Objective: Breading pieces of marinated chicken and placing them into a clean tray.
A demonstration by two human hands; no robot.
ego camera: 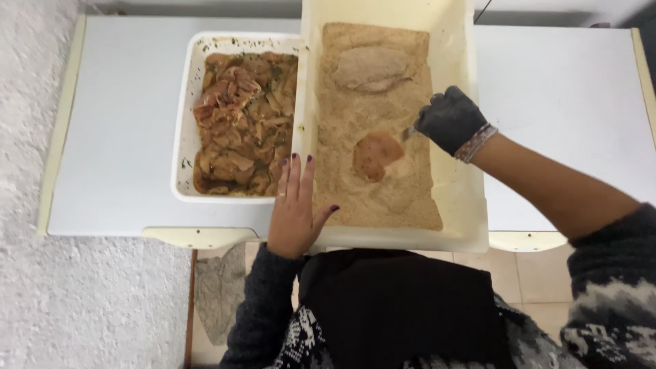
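Observation:
My left hand (295, 208), bare with dark painted nails, lies flat on the near left rim of a cream tub of breadcrumbs (465, 205), fingers apart. My right hand (449, 119) wears a dark glove and grips a small metal utensil (408, 133) at the tub's right wall. Its tip points at a partly coated chicken piece (376, 154) lying in the crumbs. A fully breaded piece (372, 68) rests farther back in the same tub. To the left stands a white tub (183, 137) filled with marinated raw chicken strips (242, 123).
Both tubs sit on a white table (116, 137) with cream edging. A rough white wall (27, 294) runs along the left. Below the table edge are my dark apron (396, 307), patterned sweater sleeves and a tiled floor (533, 280).

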